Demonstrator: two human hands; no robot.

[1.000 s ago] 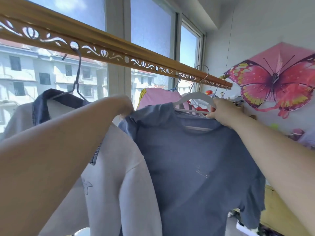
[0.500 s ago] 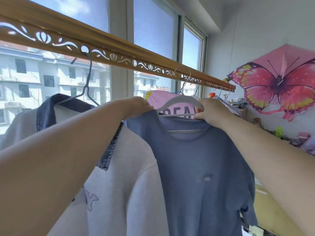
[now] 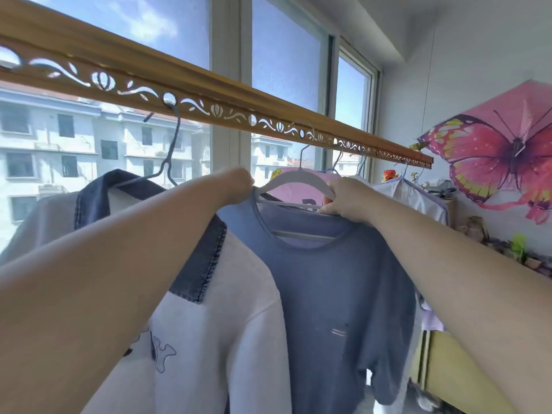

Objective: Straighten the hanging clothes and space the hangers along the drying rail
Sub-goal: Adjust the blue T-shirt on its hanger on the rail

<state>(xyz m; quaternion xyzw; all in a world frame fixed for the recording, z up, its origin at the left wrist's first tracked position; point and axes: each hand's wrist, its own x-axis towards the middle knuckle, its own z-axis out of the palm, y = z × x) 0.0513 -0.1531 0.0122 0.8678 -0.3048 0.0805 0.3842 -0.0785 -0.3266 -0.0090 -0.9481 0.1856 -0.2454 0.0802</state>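
- The blue T-shirt (image 3: 337,297) hung on a white hanger (image 3: 294,182) below the gold drying rail (image 3: 191,94), right of the white denim-collared top (image 3: 215,318).
- The left hand (image 3: 236,188) reached up, fingers pinched on the shirt's left shoulder at the hanger's end.
- The right hand (image 3: 348,201) was clenched around the hanger's right arm and the collar.
- Both forearms stretched up and forward from the near corners.
- Further right hung a pink garment (image 3: 301,191) and a pale one (image 3: 412,198).
- Windows (image 3: 286,55) stood behind; a pink butterfly kite (image 3: 507,150) decorated the right wall.
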